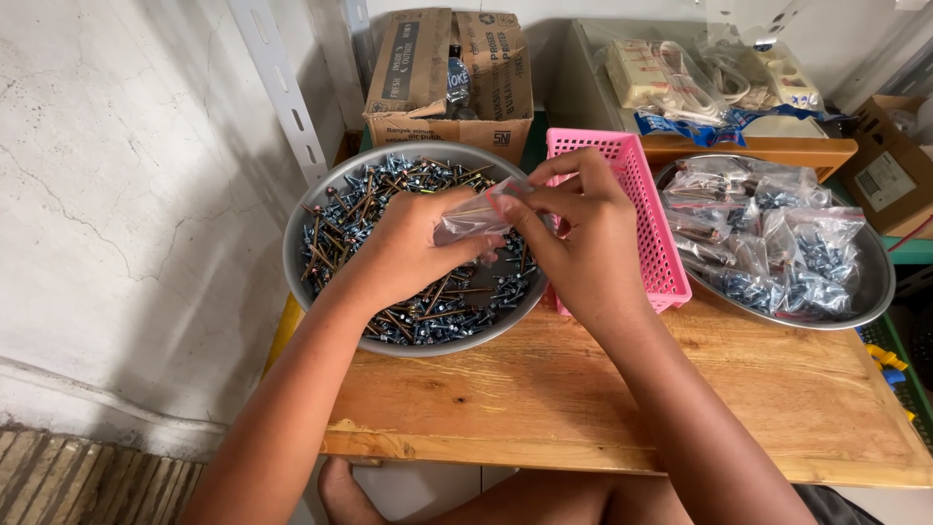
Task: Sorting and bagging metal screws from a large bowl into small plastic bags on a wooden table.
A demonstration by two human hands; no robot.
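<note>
Head cam: both hands are over the round metal tray of loose screws. Left hand is closed round a small clear plastic bag, and right hand pinches the bag's top edge. Pink plastic basket sits just beside them, with a tray of filled screw bags beyond on the wooden table.

Crowded back, open front on the worktop

The near strip of wood lies bare from edge to edge, so hands can pass freely there. Further back, the screw bowl, pink basket and bag tray stand side by side, touching or almost so, with no gap between them. Behind these, a cardboard box and a wooden shelf close the rear. A white wall and slotted rail block the left.
</note>
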